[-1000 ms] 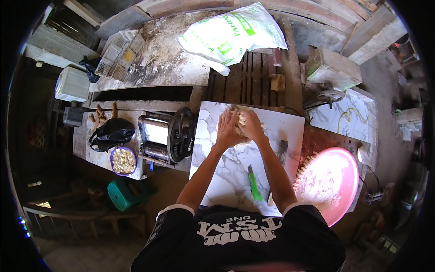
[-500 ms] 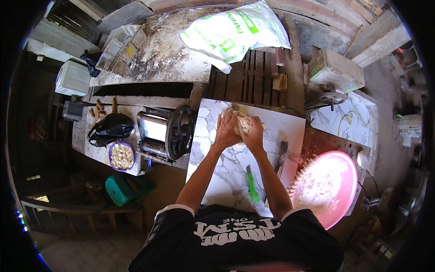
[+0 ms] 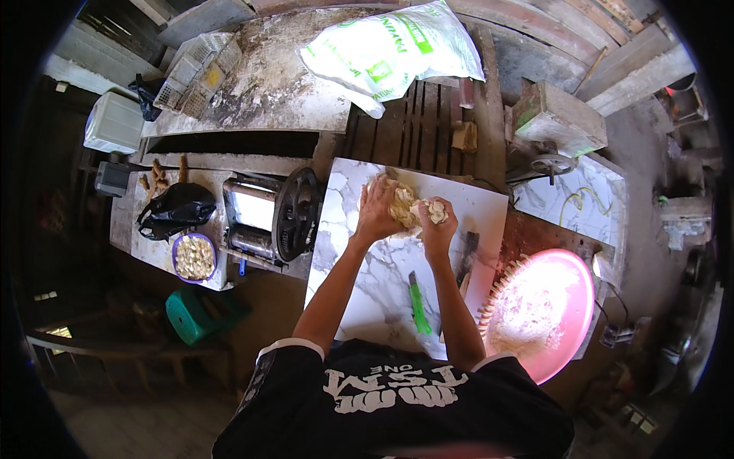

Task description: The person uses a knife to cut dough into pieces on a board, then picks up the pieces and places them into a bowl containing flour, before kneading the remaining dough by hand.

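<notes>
A mass of pale yellow dough lies on the white marbled board. Along its left side rests my left hand, fingers stretched out, the palm against the dough. My right hand is closed around a crumbly whitish lump of dough at the mass's right edge, where the two pieces seem to touch. Nearer to me on the board lies a green-handled cutter knife. A dark flat strip lies beside my right forearm.
A pink basin with whitish flour-like contents stands at the right. Left of the board is a roller machine with a black wheel, then a purple-rimmed bowl and a black bag. A white sack lies at the back.
My right hand has moved slightly right, away from my left hand, with a lump of dough in its grasp. More of the yellow dough shows between the hands. The whole view has shifted slightly.
</notes>
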The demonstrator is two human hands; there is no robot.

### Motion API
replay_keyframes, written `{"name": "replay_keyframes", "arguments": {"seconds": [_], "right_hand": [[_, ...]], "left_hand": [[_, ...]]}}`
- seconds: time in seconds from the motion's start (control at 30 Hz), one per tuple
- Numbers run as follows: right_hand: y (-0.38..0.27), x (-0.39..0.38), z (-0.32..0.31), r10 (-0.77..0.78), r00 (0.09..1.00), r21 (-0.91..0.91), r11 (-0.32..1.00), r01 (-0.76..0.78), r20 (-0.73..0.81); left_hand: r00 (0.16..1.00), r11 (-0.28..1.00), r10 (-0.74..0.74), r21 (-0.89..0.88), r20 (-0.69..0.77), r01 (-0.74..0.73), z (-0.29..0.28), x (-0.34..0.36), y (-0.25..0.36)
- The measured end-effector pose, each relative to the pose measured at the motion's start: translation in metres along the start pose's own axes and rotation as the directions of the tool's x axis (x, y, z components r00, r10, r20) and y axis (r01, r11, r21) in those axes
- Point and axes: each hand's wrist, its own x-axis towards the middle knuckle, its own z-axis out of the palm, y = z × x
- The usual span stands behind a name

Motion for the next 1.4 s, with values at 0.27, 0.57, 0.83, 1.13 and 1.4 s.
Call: {"name": "replay_keyframes", "arguments": {"seconds": [0.27,0.57,0.83,1.13,1.4], "right_hand": [[-0.018,-0.005,-0.007,-0.023,0.994,0.061,0.998,0.029,-0.105],[-0.045,0.001,-0.027,0.052,0.997,0.059,0.997,-0.048,-0.064],[-0.06,-0.005,0.002,0.127,0.981,0.406,0.897,-0.177,0.148],[-0.065,0.001,0.035,-0.277,0.847,-0.124,0.921,0.368,0.454],[-0.093,0.004,0.031,-0.392,0.776,-0.186,0.824,0.536,0.494]], "left_hand": [[0.999,1.0,-0.006,0.008,0.036,0.006,0.002,0.007,0.0],[0.997,0.999,-0.003,0.043,0.076,-0.001,-0.002,0.02,-0.004],[0.956,0.455,-0.063,-0.844,0.287,0.284,-0.016,-0.008,0.044],[0.952,0.064,-0.307,-0.998,0.007,0.029,-0.026,-0.002,0.071],[0.895,0.046,-0.444,-0.999,-0.046,-0.028,-0.05,0.003,0.061]]}}
